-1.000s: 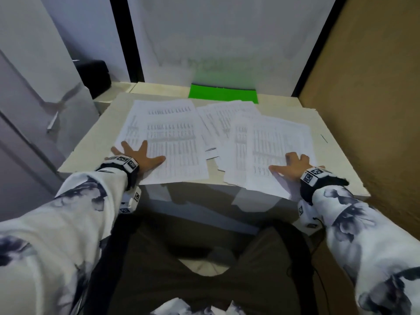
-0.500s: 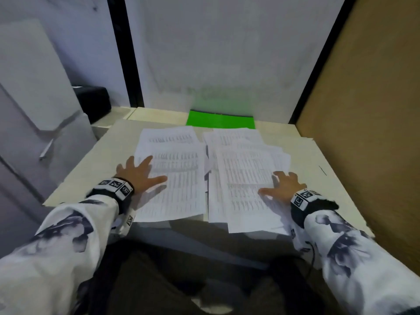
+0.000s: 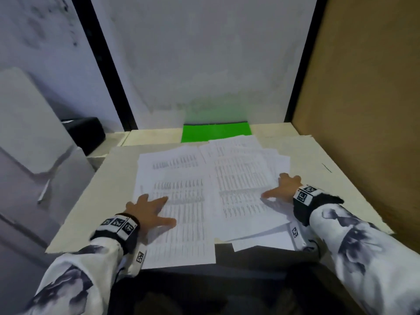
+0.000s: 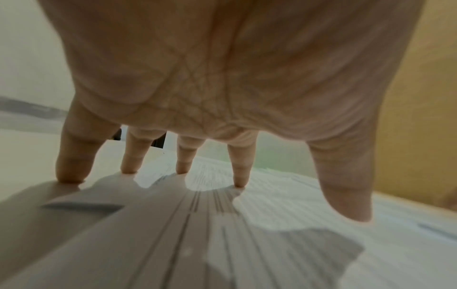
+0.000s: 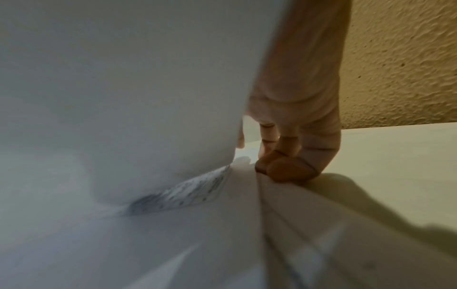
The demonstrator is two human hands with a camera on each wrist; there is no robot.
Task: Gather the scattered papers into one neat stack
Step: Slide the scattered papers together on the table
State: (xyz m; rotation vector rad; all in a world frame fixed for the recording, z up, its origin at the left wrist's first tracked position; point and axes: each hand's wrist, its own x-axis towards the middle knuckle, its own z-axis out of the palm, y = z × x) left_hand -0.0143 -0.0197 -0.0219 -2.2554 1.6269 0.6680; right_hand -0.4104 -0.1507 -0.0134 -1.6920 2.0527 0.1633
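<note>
Printed white sheets lie in two overlapping groups on the cream table (image 3: 318,160). The left sheets (image 3: 181,235) hang over the front edge. The right pile (image 3: 241,178) is fanned and overlaps the left group's right edge. My left hand (image 3: 150,210) rests flat on the left sheets, and its fingers (image 4: 238,172) are spread and straight on the paper (image 4: 272,244). My right hand (image 3: 284,189) is at the right pile's right edge with the thumb on top. In the right wrist view its fingers (image 5: 284,166) curl at the edge of a raised sheet (image 5: 123,97).
A green folder (image 3: 216,131) lies at the table's back edge, partly under the far sheets. A brown textured panel (image 3: 363,110) walls the right side. A black box (image 3: 86,133) and a grey leaning board (image 3: 29,123) stand at the left.
Both hands have slid inward and forward with the sheets. The spread papers have closed into two groups that now overlap. The head view has tilted up.
</note>
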